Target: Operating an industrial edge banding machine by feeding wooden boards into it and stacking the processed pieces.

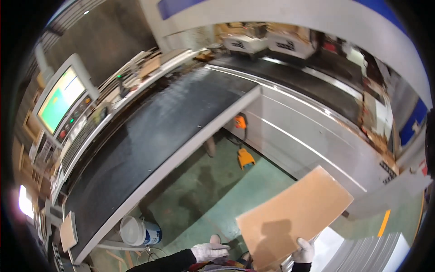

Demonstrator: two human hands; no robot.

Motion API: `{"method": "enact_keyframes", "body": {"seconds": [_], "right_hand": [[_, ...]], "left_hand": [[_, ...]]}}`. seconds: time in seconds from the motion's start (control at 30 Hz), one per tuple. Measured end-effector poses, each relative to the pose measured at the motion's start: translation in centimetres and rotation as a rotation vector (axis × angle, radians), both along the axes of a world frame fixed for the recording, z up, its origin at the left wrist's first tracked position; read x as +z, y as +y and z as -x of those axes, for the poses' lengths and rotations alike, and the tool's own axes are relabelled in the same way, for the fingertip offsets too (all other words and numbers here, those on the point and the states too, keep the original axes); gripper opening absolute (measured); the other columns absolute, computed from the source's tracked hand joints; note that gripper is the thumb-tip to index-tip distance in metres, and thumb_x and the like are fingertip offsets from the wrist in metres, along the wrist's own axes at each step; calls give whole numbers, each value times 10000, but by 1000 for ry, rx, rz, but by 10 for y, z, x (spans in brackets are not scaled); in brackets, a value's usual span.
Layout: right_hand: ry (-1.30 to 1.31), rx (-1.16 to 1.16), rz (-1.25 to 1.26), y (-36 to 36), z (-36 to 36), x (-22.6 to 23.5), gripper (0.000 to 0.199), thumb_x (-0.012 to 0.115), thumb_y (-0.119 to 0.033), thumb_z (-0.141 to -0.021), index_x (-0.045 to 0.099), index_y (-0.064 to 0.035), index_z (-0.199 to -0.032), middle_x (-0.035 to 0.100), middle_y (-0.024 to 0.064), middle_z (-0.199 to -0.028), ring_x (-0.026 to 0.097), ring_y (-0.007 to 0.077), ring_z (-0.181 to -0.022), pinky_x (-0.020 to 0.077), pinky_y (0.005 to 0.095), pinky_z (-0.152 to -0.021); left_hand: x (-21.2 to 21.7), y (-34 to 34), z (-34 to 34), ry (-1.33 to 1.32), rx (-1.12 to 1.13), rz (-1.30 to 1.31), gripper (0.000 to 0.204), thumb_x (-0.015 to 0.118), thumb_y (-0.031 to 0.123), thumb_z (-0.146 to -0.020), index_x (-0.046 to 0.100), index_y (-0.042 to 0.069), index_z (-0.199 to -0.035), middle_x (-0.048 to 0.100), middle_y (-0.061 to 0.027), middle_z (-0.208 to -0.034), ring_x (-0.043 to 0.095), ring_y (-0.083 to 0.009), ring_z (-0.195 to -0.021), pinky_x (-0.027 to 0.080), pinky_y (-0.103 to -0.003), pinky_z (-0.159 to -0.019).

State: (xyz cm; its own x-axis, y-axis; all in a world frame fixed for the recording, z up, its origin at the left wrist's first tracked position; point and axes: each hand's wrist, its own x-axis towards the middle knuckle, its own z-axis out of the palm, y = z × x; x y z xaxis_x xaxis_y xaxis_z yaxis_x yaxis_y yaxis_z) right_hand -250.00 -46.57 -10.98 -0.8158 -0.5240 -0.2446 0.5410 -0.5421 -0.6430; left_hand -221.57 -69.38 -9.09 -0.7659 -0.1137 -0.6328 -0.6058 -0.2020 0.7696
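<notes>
A flat, rectangular brown board is tilted up in front of me, its plain face lit and crossed by a shadow. My right hand, in a white glove, grips its lower right edge with the thumb over the face; the other fingers are hidden behind it. To the left of the board, my left hand, also gloved in white, is apart from it. Its fingers are stretched out and nothing shows in them.
A long black-topped table runs along the left to a large machine. A control screen stands far left. Beneath the table are a white bucket and a yellow foot pedal. Stacked white panels lie lower right.
</notes>
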Motion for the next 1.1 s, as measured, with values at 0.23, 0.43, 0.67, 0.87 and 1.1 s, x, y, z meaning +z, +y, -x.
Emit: {"method": "enact_keyframes", "body": {"seconds": [0.23, 0.43, 0.67, 0.87, 1.1], "right_hand": [[-21, 332, 95, -198, -23, 101, 529, 552, -9, -778, 433, 9, -1292, 572, 153, -1193, 571, 290, -1089, 475, 406, -927], [45, 559, 221, -377, 11, 127, 486, 552, -27, -862, 395, 54, -1315, 519, 176, -1287, 514, 307, -1185, 414, 442, -1007], [78, 637, 175, -580, 67, 128, 476, 542, 18, -849, 412, 31, -1306, 542, 168, -1257, 550, 317, -1137, 460, 477, -957], [44, 601, 103, -760, 152, 131, 438, 521, 37, -863, 429, -8, -1289, 545, 150, -1254, 558, 296, -1122, 479, 478, -935], [4, 696, 94, -910, 258, 121, 351, 498, 33, -899, 448, 6, -1245, 541, 176, -1217, 543, 325, -1120, 465, 493, -960]], "left_hand": [[91, -57, 28, 280, 623, -193, 610, 661, 137, -861, 362, -32, -1365, 536, -118, -1282, 510, -216, -1180, 397, -337, -1004], [130, -196, 31, 628, 891, -150, 631, 687, 65, -799, 375, -47, -1336, 541, -126, -1273, 519, -231, -1174, 394, -354, -1004], [129, -411, 66, 413, 921, 93, 415, 651, 98, -819, 524, -74, -1175, 636, -121, -1081, 636, -223, -898, 514, -335, -784], [114, -588, 154, 232, 942, 652, 306, 683, 220, -812, 634, -49, -948, 661, -81, -789, 603, -140, -645, 490, -276, -597], [96, -728, 259, -43, 934, 811, 405, 695, 300, -775, 652, -43, -985, 685, -126, -855, 652, -178, -737, 501, -292, -676]]}}
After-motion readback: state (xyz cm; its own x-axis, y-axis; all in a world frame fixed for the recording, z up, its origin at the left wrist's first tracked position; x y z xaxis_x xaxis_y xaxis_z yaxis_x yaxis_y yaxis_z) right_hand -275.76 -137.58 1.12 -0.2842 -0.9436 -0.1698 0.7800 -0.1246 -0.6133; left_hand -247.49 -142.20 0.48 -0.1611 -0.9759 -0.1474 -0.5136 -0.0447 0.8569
